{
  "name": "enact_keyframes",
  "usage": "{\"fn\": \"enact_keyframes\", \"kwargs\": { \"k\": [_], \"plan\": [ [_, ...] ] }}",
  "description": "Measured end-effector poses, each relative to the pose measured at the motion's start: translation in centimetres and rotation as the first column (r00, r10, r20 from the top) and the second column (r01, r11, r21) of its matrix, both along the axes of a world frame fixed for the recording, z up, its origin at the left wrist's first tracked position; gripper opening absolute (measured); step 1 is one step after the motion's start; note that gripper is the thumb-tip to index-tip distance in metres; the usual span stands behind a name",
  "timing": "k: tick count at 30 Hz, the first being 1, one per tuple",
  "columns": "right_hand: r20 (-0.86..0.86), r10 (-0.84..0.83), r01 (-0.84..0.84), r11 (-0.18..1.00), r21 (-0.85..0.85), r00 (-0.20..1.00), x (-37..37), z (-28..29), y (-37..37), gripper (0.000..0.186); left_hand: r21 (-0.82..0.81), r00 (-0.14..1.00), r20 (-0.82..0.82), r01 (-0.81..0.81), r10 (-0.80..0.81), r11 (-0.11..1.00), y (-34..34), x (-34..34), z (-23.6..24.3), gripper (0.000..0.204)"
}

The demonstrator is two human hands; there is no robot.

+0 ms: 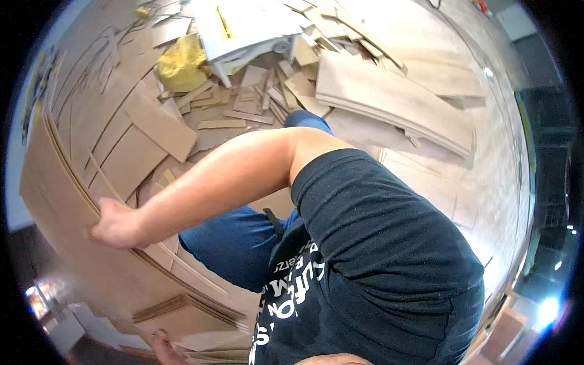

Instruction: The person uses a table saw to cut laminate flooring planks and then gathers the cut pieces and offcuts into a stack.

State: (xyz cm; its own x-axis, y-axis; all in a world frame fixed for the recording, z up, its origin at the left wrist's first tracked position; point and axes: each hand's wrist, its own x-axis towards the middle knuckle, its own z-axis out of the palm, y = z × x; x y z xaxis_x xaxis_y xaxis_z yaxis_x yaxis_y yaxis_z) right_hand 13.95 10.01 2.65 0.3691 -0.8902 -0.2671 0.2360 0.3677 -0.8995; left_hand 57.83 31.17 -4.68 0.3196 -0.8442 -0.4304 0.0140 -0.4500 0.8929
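My right arm reaches across my body to the left. At its end, my right hand [118, 225] is closed on the edge of a large tan wooden board [67, 225], which stands among several sheets along the left side. Down at the lower edge, part of my left hand [166, 348] shows close to a stack of thinner boards [185, 311]. Most of its fingers are out of sight, so its hold cannot be made out.
Offcuts [249, 97] lie scattered on the floor ahead, around a white worktable [243, 36]. Left of it sits a yellow bag [182, 64]. Long stacked boards [389, 100] lie at the right; flat panels [161, 125] lie at the left. Cables [103, 52] run along the far left floor.
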Motion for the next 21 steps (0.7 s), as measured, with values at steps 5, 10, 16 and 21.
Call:
{"fn": "enact_keyframes", "kwargs": {
  "k": [5, 10, 16, 21],
  "plan": [
    [-0.188, -0.011, -0.02, 0.986, -0.165, 0.982, -7.1, -2.2, 6.3, 0.053, 0.151, 1.0, -0.005, -0.001, 0.002, 0.989, 10.1, -2.3, -7.3, 0.045],
    [-0.173, 0.002, -0.023, 0.993, -0.118, 0.985, -12.4, -4.0, 8.0, 0.051, 0.183, 0.844, -0.43, 0.429, -0.32, 0.885, 8.7, -7.4, -9.4, 0.052],
    [-0.292, -0.137, 0.047, 0.955, -0.294, 0.947, -19.9, -4.1, 9.2, 0.052, 0.245, 0.791, -0.576, 0.406, -0.204, 0.88, 2.4, -20.4, -5.1, 0.06],
    [-0.295, -0.238, 0.155, 0.948, -0.276, 0.926, -26.5, -2.6, 10.8, 0.05, 0.263, 0.793, -0.41, 0.576, -0.451, 0.774, -3.8, -26.6, -2.5, 0.072]
  ]
}}
